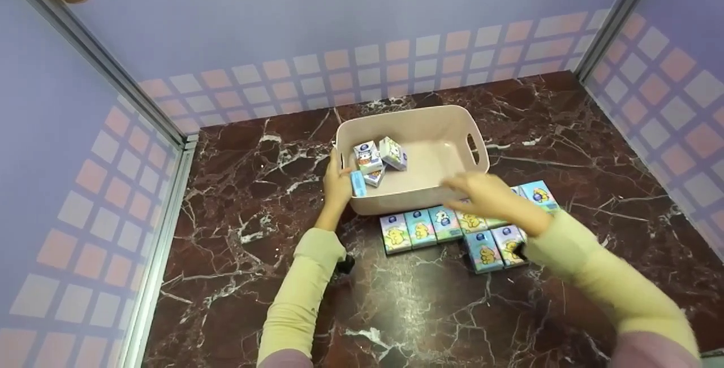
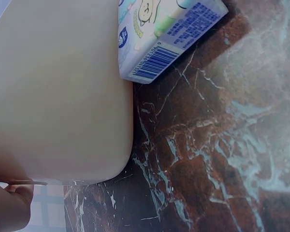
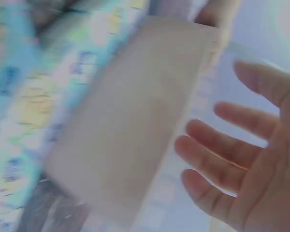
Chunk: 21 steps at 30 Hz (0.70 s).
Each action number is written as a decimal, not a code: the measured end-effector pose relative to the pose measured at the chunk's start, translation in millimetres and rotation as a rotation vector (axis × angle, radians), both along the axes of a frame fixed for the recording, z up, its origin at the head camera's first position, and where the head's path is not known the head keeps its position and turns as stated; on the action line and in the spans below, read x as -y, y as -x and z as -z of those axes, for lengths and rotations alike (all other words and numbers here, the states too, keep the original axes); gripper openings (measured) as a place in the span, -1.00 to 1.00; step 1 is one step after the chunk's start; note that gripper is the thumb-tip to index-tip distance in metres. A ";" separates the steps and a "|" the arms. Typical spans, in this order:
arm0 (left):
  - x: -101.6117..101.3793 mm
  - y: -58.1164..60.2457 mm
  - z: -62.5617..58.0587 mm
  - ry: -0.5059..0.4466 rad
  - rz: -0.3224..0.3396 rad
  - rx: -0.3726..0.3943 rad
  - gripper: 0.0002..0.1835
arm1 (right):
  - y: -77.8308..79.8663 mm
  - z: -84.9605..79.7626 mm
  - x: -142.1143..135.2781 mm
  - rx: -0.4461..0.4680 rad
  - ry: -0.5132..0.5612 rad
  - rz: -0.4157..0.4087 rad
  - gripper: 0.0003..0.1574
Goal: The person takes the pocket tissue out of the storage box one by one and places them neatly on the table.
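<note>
- The right hand (image 1: 483, 194) and sleeve (image 1: 588, 260) partly hid cartoon-printed packs (image 1: 421, 228).
- The left wrist view's edge cut off the left hand (image 2: 9, 210).
- The right wrist view blurred the beige basket (image 3: 125, 111).

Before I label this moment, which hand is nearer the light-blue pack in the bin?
Left. The left hand holds the bin at the end beside the light-blue pack; the right hand hovers toward the other end.

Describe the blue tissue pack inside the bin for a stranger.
On the marbled table stands a beige bin, its left end held by the left hand. In the near corner by that hand is the blue tissue pack, the only mostly light-blue one visible inside.
</note>
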State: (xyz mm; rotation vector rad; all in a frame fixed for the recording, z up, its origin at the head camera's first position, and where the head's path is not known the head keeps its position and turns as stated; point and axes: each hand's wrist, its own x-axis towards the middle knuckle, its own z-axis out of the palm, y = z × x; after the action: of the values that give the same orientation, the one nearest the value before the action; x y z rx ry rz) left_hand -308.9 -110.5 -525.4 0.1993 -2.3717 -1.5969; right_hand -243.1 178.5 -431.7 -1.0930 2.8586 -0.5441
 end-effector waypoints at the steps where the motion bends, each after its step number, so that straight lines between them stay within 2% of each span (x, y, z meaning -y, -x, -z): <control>1: 0.3 1.3 0.0 -0.007 0.000 0.006 -0.26 | 8.5 -4.4 6.3 -0.003 0.027 0.004 -0.48; 3: 0.6 3.7 1.0 -0.001 -0.003 0.011 -0.25 | 27.5 -9.1 18.2 0.032 0.094 0.013 -0.51; 5: -0.2 2.8 0.5 0.010 -0.008 0.007 -0.26 | 46.3 -11.0 28.9 0.108 0.155 0.037 -0.51; 6: -2.9 -3.2 -9.6 0.017 -0.012 0.046 -0.27 | 54.7 -11.3 33.8 0.149 0.181 0.055 -0.51; 8: -5.7 -5.2 -11.5 0.020 -0.013 0.033 -0.29 | 69.5 -11.2 41.1 0.224 0.220 0.108 -0.52; 11: -7.4 -8.1 -12.5 0.004 -0.009 0.019 -0.29 | 85.7 -8.1 51.0 0.337 0.251 0.210 -0.49; 14: -3.7 -2.6 -3.6 -0.010 -0.008 0.015 -0.26 | 96.4 -2.2 61.2 0.437 0.230 0.315 -0.41; 15: -1.5 -2.3 -4.3 -0.014 0.001 0.005 -0.25 | 98.9 0.2 64.6 0.471 0.222 0.345 -0.37; 18: 10.3 24.4 38.0 -0.006 0.008 -0.048 -0.19 | 104.9 8.6 74.0 0.550 0.206 0.424 -0.27; 20: 14.9 36.7 59.9 -0.009 0.015 -0.080 -0.17 | 107.9 15.6 79.0 0.595 0.224 0.472 -0.21; 21: 15.0 38.7 63.0 -0.002 0.019 -0.079 -0.16 | 109.4 19.0 80.9 0.628 0.256 0.494 -0.20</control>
State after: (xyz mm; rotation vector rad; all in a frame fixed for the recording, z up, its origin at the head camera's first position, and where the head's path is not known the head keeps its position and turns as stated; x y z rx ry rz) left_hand -347.5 -125.4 -588.4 0.1126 -2.3193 -1.5862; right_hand -352.5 97.6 -450.7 -0.1372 2.4949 -1.0711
